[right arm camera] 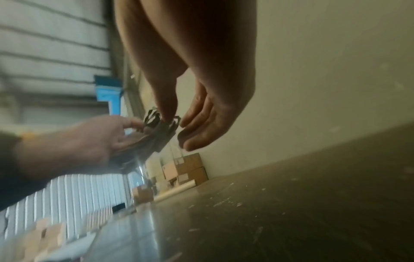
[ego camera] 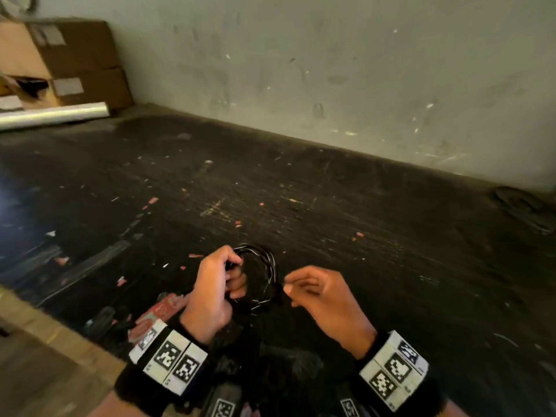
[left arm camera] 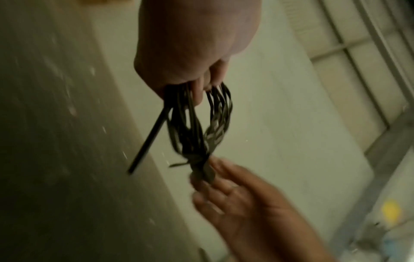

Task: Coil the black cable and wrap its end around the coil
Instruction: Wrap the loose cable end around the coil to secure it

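Above the dark table point(ego camera: 331, 191), left hand point(ego camera: 210, 293) grips coiled black cable point(ego camera: 264, 278); right hand's point(ego camera: 325, 296) fingers pinch its end.

Head view looks forward and down from above at a dark table point(ego camera: 301, 191) running to the far wall point(ego camera: 331, 55), both hands near the bottom edge. Left wrist view sits close behind the left hand point(left arm camera: 197, 44), facing the wall; right wrist view sits close, low over the table, facing far left toward cardboard boxes point(right arm camera: 188, 168). All three share the cable coil point(ego camera: 264, 278).
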